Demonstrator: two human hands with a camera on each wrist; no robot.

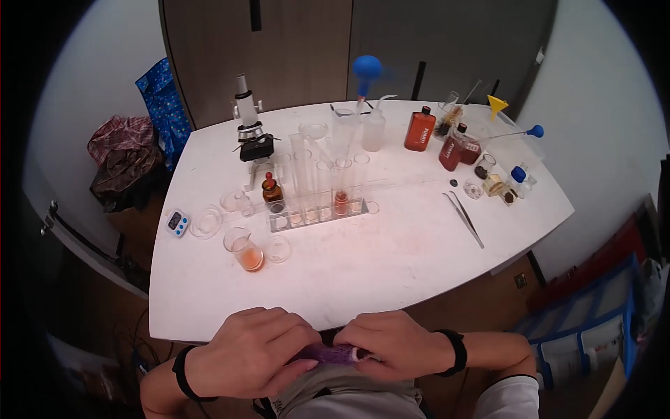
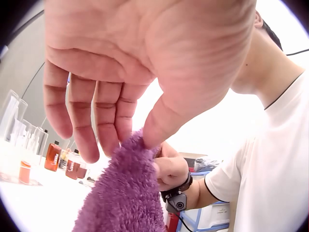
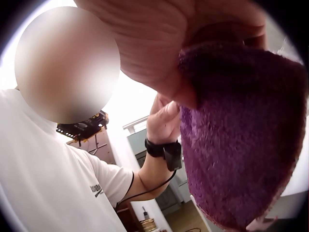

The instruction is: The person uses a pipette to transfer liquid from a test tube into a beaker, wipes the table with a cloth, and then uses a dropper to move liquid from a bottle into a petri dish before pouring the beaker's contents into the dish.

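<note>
You are at a lab-style workplace: your white table (image 1: 398, 262) carries 1 microscope (image 1: 246, 112), a clear rack (image 1: 319, 218) of tubes, a brown dropper bottle (image 1: 273, 194), a wash bottle (image 1: 374, 133), a beaker of orange liquid (image 1: 250, 257), tweezers (image 1: 463, 220) and a yellow funnel (image 1: 497, 105). Around you, the patterned blue bag (image 1: 164, 105) and the heaped plaid cloth (image 1: 122, 136) suit an ordinary room more, though the dark, curved edges of your head view make it hard to say whether this is a dedicated lab.
</note>
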